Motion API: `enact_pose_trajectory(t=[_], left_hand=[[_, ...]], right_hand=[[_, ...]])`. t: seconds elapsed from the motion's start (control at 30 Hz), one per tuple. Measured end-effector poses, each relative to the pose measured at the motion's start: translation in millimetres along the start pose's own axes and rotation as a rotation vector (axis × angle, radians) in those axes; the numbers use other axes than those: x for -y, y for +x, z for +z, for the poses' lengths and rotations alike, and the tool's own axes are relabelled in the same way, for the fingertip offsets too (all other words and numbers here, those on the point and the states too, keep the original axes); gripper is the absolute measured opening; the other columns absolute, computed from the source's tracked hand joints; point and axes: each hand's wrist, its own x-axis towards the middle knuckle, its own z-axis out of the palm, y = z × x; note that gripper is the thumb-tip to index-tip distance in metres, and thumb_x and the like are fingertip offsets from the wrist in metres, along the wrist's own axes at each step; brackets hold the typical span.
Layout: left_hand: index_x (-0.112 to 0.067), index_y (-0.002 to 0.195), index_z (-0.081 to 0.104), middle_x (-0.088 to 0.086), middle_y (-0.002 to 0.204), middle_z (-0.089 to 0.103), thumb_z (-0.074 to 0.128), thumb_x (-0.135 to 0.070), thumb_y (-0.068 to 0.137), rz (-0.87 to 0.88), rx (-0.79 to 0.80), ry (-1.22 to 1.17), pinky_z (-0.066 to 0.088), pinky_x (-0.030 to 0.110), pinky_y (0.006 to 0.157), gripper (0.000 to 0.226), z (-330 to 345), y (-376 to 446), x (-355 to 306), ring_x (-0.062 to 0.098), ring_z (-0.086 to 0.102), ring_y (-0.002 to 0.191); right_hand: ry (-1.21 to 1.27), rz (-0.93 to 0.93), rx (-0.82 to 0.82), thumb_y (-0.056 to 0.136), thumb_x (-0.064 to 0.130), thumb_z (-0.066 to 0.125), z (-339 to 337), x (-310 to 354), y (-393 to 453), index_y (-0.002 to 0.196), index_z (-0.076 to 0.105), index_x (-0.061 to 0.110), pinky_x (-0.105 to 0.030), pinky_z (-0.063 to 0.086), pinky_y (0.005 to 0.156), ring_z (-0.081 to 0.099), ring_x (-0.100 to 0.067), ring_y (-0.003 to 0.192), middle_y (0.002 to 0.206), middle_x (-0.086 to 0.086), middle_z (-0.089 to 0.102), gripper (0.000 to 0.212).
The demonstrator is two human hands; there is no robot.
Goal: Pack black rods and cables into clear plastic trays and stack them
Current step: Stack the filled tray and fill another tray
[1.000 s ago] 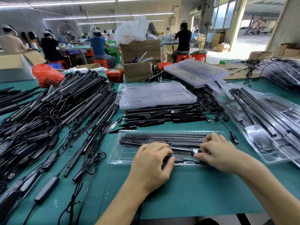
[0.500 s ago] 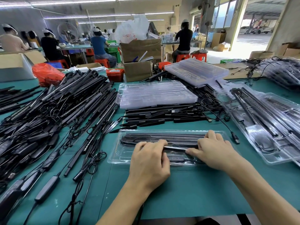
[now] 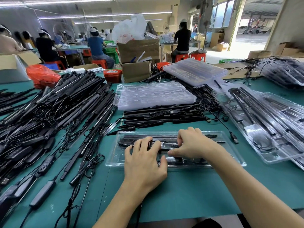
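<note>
Clear tray (image 3: 115,155) lies long axis left-right, black rods (image 3: 164,139) inside; left hand (image 3: 144,162) presses flat-fingered, right hand (image 3: 194,145) pinches them.

You work under bright, even light from long white ceiling tube lights (image 3: 102,14); daylight blows out the far-right open doorway (image 3: 251,30). Wide-angle bending curves the edges, and far workers blur softly.

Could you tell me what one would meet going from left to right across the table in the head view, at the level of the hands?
Loose pile of black rods and cables → left hand → right hand, both on the clear tray → USB plug → stack of filled trays.
</note>
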Motion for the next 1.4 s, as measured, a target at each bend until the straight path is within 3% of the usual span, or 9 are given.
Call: enact_pose_trajectory(t=[0.13,0.23,0.4,0.53,0.7,0.83,1.03,1.2,1.4], left_hand=[[-0.04,0.116,0.049,-0.018,0.139,0.041,0.034,-0.057,0.082,-0.006,0.004,-0.009,0.023,0.039,0.111,0.041,-1,0,1,0.01,0.033,0.133],[-0.039,0.116,0.051,-0.019,0.138,0.041,0.035,-0.058,0.082,-0.014,0.006,-0.022,0.022,0.038,0.11,0.042,-1,1,0,0.01,0.033,0.133],[-0.037,0.115,0.053,-0.016,0.138,0.047,0.037,-0.056,0.083,0.011,-0.029,-0.027,0.024,0.039,0.108,0.04,-3,-1,-3,0.013,0.039,0.131],[-0.033,0.108,0.057,-0.015,0.116,0.055,0.047,-0.058,0.08,0.14,-0.079,-0.178,0.038,0.037,0.097,0.038,-9,1,-2,0.014,0.047,0.113],[-0.027,0.096,0.075,-0.013,0.095,0.064,0.07,-0.031,0.082,0.482,-0.12,-0.299,0.049,0.039,0.077,0.015,-7,-1,-1,0.014,0.057,0.089],[-0.037,0.107,0.077,-0.015,0.104,0.065,0.07,-0.033,0.086,0.509,-0.022,-0.288,0.047,0.037,0.08,0.023,-7,-1,-1,0.015,0.056,0.094],[-0.045,0.102,0.077,-0.02,0.108,0.062,0.059,-0.044,0.088,0.495,0.023,-0.266,0.032,0.028,0.081,0.023,-11,0,-7,0.007,0.047,0.093],[-0.031,0.109,0.078,-0.017,0.1,0.071,0.067,-0.045,0.082,0.466,-0.029,-0.365,0.046,0.037,0.084,0.033,-9,-2,-4,0.011,0.056,0.089],[-0.03,0.089,0.082,-0.018,0.086,0.07,0.066,-0.047,0.076,0.505,-0.146,-0.258,0.048,0.033,0.068,0.027,-6,-1,-11,0.013,0.058,0.077]], right_hand=[[-0.106,0.046,0.105,0.077,0.066,0.072,-8,10,11,0.104,0.046,0.02,-0.042,0.041,0.103,0.039,-0.031,0.125,0.129,-0.012,0.047,0.059],[-0.186,0.052,0.138,0.08,0.065,0.07,-11,16,15,0.119,0.053,0.015,-0.038,0.039,0.096,0.041,-0.032,0.126,0.133,-0.014,0.047,0.066],[-0.216,0.083,0.133,0.084,0.062,0.069,-5,19,18,0.124,0.05,0.014,-0.045,0.042,0.1,0.04,-0.033,0.128,0.134,-0.015,0.044,0.065],[-0.234,0.088,0.131,0.084,0.061,0.068,-3,20,19,0.133,0.046,0.013,-0.046,0.041,0.104,0.037,-0.034,0.132,0.139,-0.016,0.041,0.072],[-0.158,0.058,0.151,0.087,0.048,0.07,-5,13,19,0.127,0.049,0.014,-0.041,0.043,0.097,0.047,-0.033,0.122,0.134,-0.015,0.043,0.057],[-0.154,0.048,0.153,0.086,0.041,0.072,-5,12,22,0.117,0.051,0.016,-0.035,0.043,0.084,0.051,-0.03,0.103,0.13,-0.014,0.045,0.045],[-0.17,0.054,0.128,0.084,0.037,0.071,-5,12,24,0.097,0.047,0.02,-0.034,0.044,0.077,0.05,-0.028,0.09,0.122,-0.013,0.048,0.032],[-0.127,0.051,0.161,0.084,0.047,0.074,-5,8,25,0.097,0.046,0.02,-0.035,0.043,0.079,0.05,-0.027,0.092,0.123,-0.01,0.047,0.041],[-0.095,0.034,0.154,0.083,0.046,0.074,-7,7,22,0.101,0.048,0.018,-0.036,0.046,0.081,0.051,-0.026,0.094,0.118,-0.009,0.046,0.042]])
